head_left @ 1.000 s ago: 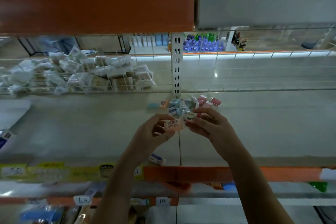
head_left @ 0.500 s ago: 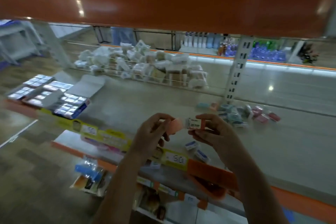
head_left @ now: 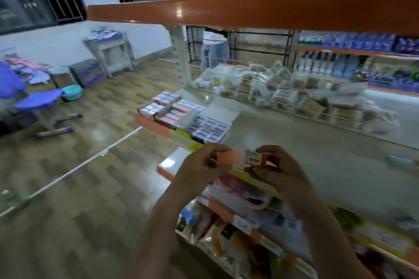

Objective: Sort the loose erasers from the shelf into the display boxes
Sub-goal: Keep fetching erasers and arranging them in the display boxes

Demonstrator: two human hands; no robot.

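My left hand [head_left: 204,165] pinches a pink eraser [head_left: 229,157], blurred by motion. Right beside it, my right hand [head_left: 278,165] pinches a white-sleeved eraser [head_left: 256,158] with green print. Both are held in front of the shelf's front edge. The display boxes [head_left: 183,118] stand at the shelf's left end, up and left of my hands: rows of pink and white erasers in the near ones, blue-labelled erasers in the box [head_left: 209,128] nearest me. One pale blue eraser [head_left: 400,162] lies on the grey shelf [head_left: 306,142] at far right.
An orange upper shelf [head_left: 249,9] overhangs. A wire rack of bagged goods [head_left: 283,95] runs along the shelf's back. Lower shelves [head_left: 249,210] hold packaged items. To the left lies wooden floor with a blue chair [head_left: 38,102] and a teal basin [head_left: 72,93].
The view has swung left, so the display boxes have come toward the centre and the loose eraser pile has left the frame. Both hands still hold their erasers together.
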